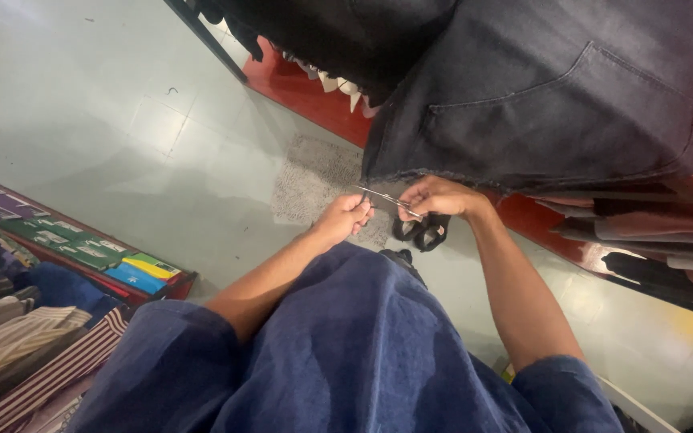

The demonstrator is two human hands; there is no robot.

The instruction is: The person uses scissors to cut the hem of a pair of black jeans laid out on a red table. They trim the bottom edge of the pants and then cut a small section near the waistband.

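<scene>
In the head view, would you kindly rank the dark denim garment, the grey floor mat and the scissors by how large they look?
1. Dark denim garment, clearly the largest.
2. Grey floor mat, partly hidden by the hands.
3. Scissors, smallest, between the left hand and right hand.

The garment hangs nearer the camera, which exaggerates its size.

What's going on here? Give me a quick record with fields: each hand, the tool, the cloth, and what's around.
left hand: closed, at the edge of the dark garment, beside the scissors
right hand: holds the scissors at the garment's lower edge
scissors: metal blades, black handles hanging below the hand
dark garment: dark denim with a pocket, draped over a red table
floor: grey mat under the hands
left side: folded striped fabrics
</scene>
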